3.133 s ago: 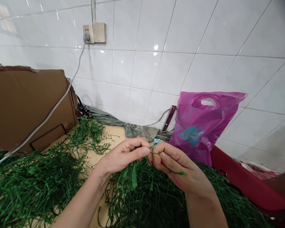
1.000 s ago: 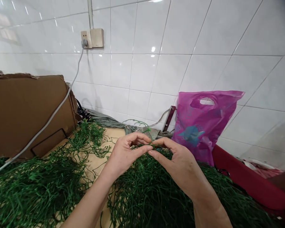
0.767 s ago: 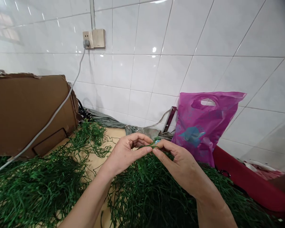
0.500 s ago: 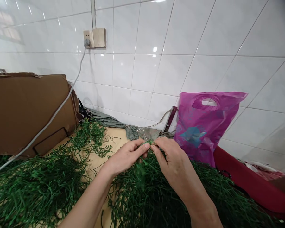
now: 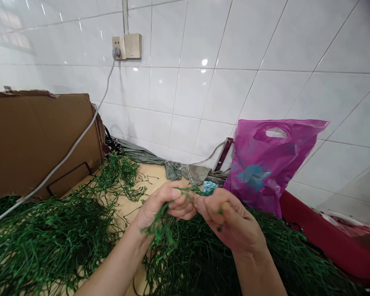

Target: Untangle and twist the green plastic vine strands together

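Observation:
My left hand (image 5: 162, 201) is closed around a small bunch of green strands (image 5: 165, 230), thin cords with little knobby ends that hang below the fingers. Against it, my right hand (image 5: 234, 220) is closed too, its fingertips meeting the left ones. Small green tips poke out between the right fingers, so strands pass into that hand; the exact pinch point is hidden. Beneath both hands spreads a big heap of the same green strands (image 5: 200, 259). Another pile of strands (image 5: 64, 238) lies to the left on the tan surface (image 5: 156, 172).
A cardboard box (image 5: 40, 139) stands at left, with a grey cable (image 5: 77, 142) running across it to a wall socket (image 5: 117, 47). A purple plastic bag (image 5: 271, 160) leans against the tiled wall at right. Beside it are a red edge (image 5: 333, 238) and a small blue-white packet (image 5: 209, 187).
My hands have turned and closed more tightly, the right one rolling its fingers inward. The bunch now hangs over the left hand's side. A blue-white packet has come into sight behind them.

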`<state>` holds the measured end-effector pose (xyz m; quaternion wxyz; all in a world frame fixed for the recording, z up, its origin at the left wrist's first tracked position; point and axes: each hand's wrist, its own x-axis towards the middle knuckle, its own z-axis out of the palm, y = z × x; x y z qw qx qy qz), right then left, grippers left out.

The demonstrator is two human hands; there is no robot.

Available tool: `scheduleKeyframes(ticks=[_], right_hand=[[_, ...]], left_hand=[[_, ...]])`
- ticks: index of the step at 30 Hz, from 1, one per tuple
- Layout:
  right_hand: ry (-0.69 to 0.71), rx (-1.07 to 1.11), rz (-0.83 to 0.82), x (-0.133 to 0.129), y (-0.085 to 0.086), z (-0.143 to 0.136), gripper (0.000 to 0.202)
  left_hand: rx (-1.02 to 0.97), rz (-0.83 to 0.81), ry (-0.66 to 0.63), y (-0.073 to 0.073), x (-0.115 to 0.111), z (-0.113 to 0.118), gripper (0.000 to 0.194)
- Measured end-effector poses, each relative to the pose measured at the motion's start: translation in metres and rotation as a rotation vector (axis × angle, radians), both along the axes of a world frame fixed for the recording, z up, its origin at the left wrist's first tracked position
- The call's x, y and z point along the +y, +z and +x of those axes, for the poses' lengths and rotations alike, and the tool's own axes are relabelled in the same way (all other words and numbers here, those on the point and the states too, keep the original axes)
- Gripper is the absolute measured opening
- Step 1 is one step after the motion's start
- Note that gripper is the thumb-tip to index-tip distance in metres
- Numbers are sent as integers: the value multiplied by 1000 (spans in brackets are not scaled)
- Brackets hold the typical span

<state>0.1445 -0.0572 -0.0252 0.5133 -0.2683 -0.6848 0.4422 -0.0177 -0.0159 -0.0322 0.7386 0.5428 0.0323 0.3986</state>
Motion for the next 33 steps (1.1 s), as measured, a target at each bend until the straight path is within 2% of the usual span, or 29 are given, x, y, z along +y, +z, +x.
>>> scheduleKeyframes(ticks=[2,3,5,8,10,12,15,17,20,25,29,33], right_hand=[[36,74,11,0,0,2,46],[42,70,15,-1,2,5,45],[3,-45,9,-6,11,15,46],[-136,-444,-21,-17,29,39,44],[-264,-658,1,-24,37,52,34],[-426,-710,62,-29,40,57,28],[-681,-637,130,-27,37,46,25],[-758,-566,125,-20,33,32,24],[-737,-454,48,-8,27,13,28],[-615,-377,-65,2,20,8,30],[-641,-424,2,2,15,12,26],[-707,-504,83,5,10,11,17]], left_hand=[[-82,-28,-4,0,3,3,51],[-58,-19,48,0,5,4,49],[107,68,234,1,11,2,43],[397,282,521,2,21,-7,39],[498,376,624,2,25,-12,38],[518,394,668,2,25,-13,38],[506,402,685,3,20,-9,36],[480,453,668,2,18,-3,30],[421,468,614,0,18,4,22],[285,276,548,-5,22,10,20],[256,176,524,-6,23,11,22],[326,212,519,-4,20,11,17]])
